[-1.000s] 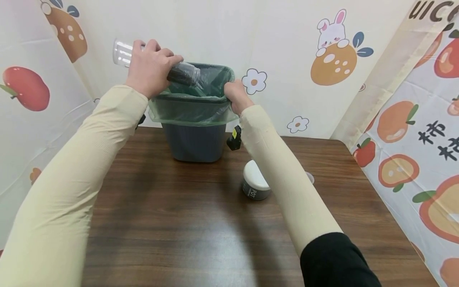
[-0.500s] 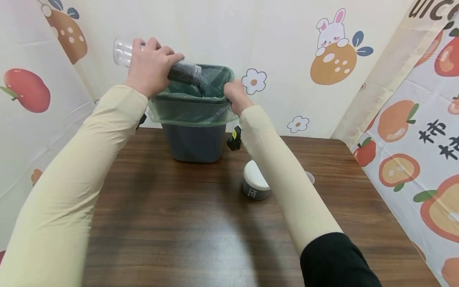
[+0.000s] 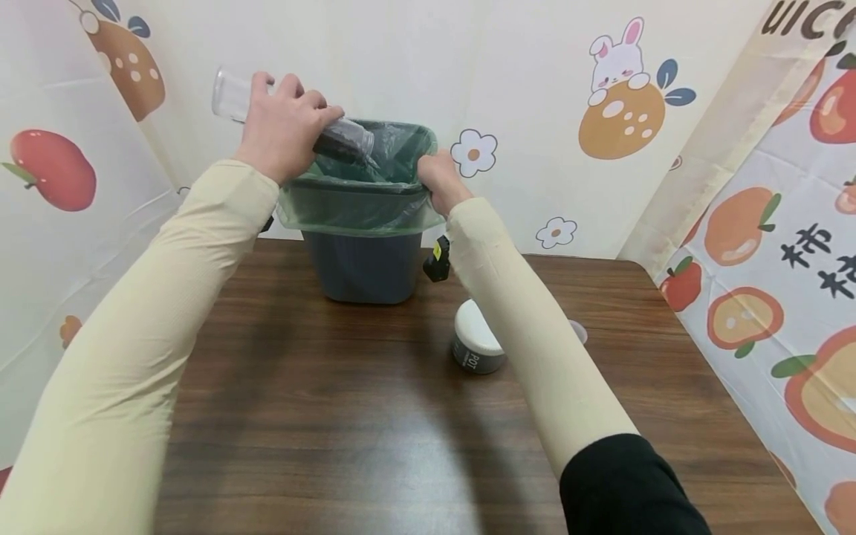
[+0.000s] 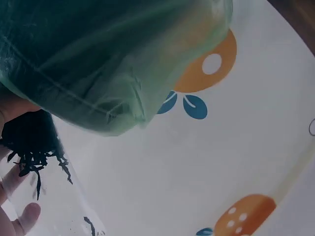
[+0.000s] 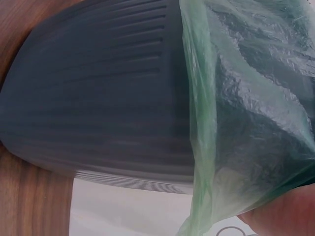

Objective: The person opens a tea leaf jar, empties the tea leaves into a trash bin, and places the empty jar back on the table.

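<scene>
My left hand grips a clear plastic bottle from above. The bottle tilts down to the right, its mouth over the opening of a dark grey trash bin. Dark, thin dried leaves, like loose tea, are packed toward the mouth, and a few strands cling to the bottle's wall. A translucent green bag lines the bin and folds over its rim. At the bin's right side, my right hand holds the rim and the bag with curled fingers. The bin's inside bottom is hidden.
A white-lidded jar stands on the brown wooden table beside my right forearm. Behind that forearm a small clear round piece shows in part. Printed curtains close off the back and sides.
The bottle's base end has risen slightly with my left hand. Dark leaves were dropping from its mouth half a second ago; less shows falling now. My right hand and the bin have stayed put.
</scene>
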`<state>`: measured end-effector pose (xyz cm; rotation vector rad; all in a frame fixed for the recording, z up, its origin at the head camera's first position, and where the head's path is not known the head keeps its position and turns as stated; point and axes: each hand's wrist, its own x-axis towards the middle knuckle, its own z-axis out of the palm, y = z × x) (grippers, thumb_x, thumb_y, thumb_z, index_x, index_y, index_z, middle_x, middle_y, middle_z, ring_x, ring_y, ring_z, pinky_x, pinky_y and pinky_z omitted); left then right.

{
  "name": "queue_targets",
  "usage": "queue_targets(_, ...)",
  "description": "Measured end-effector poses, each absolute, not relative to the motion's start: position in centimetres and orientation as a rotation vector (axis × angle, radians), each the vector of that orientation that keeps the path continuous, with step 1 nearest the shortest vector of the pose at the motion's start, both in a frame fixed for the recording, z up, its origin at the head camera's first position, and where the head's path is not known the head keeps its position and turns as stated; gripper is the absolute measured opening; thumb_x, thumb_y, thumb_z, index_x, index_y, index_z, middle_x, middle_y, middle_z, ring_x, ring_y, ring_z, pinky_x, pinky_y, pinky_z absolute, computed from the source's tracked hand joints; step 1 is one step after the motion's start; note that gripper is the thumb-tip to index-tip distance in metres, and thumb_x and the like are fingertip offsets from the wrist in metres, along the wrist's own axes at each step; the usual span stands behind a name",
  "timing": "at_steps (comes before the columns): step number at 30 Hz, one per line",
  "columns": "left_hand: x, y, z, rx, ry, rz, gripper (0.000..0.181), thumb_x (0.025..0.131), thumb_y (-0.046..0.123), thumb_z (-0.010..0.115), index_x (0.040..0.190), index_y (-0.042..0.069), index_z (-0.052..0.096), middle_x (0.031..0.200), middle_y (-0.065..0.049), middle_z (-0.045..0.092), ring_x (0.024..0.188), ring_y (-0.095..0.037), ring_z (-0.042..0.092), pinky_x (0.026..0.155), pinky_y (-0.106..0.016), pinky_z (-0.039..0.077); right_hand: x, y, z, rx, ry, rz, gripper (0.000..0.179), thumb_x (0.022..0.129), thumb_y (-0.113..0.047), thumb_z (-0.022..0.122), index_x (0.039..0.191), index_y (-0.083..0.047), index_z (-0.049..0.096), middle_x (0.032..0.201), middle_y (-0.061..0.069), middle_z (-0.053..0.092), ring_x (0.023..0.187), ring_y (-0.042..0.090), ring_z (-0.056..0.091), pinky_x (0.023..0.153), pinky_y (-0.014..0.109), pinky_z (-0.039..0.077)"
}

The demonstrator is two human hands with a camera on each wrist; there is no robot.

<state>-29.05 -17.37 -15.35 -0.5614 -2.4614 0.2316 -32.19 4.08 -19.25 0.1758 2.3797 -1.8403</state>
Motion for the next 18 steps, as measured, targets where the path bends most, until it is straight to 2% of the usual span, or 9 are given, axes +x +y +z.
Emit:
queue_targets(7, -29.17, -17.36, -15.51, -0.548, -2.464, 0.234, 0.058, 0.075, 0.000, 0.071, 0.129, 0.012, 0.056, 0.121, -0.021, 0.059, 0.108, -0.040, 0.043, 0.098, -0.062, 0.024, -32.15, 4.12, -19.28, 0.153, 2.371, -1.847, 0.039, 0.098, -0.005, 0.031, 0.137, -0.007, 0.033, 0.118, 0.001, 0.035, 0.092, 0.016, 0.035, 0.074, 0.021, 0.034)
queue_targets(14, -29.36, -17.49, -15.68, -0.585, -2.436, 0.214, 0.059, 0.071, -0.002, 0.072, 0.127, 0.011, 0.058, 0.118, -0.020, 0.059, 0.107, -0.040, 0.044, 0.097, -0.062, 0.024, -32.18, 4.18, -19.31, 0.141, 2.364, -1.863, 0.046, 0.098, -0.004, 0.031, 0.144, -0.008, 0.028, 0.123, 0.001, 0.034, 0.095, 0.016, 0.035, 0.076, 0.021, 0.034)
queue_targets(18, -29.45, -17.59, -15.75, -0.562, -2.451, 0.183, 0.061, 0.071, -0.002, 0.071, 0.128, 0.011, 0.057, 0.120, -0.020, 0.059, 0.107, -0.040, 0.043, 0.097, -0.062, 0.023, -32.19, 4.08, -19.38, 0.138, 2.359, -1.872, 0.042, 0.097, -0.003, 0.031, 0.139, -0.007, 0.030, 0.122, 0.001, 0.033, 0.094, 0.017, 0.034, 0.075, 0.021, 0.034)
